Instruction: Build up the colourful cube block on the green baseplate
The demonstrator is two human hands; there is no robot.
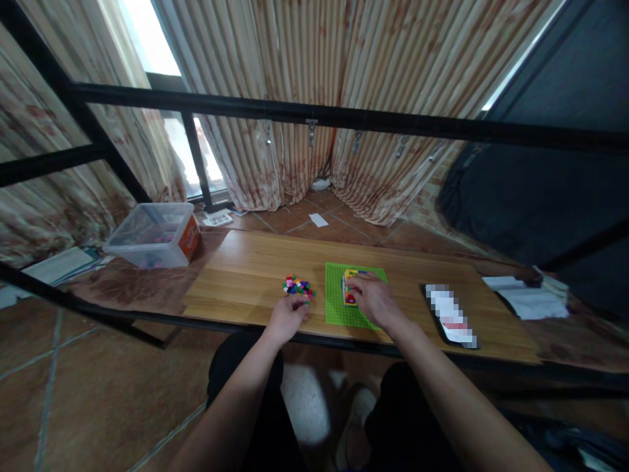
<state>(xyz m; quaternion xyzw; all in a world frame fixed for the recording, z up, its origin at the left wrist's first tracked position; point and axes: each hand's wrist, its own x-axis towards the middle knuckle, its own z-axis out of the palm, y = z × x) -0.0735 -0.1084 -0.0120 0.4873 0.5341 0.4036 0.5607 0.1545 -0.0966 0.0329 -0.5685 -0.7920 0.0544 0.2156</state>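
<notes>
A loose pile of small multicoloured building bricks (297,286) lies on the wooden tabletop (255,262). At its near edge is my left hand (285,319), fingers curled together, with a tiny green brick (307,303) showing at the fingertips. To the right, a green studded baseplate (335,314) carries a low brick build (350,299) with yellow, white, red and blue parts. My right hand (372,298) reaches over this build from the right, its fingertips pinched together at the top. The hand covers the build's right side, and what the fingertips hold is too small to make out.
A phone (449,316) with a blurred-out screen lies at the table's right. Left of the table stands a clear plastic bin (152,236) with an orange label. A black metal bar (314,113) crosses in front of the curtains (295,59). Papers (535,298) lie far right.
</notes>
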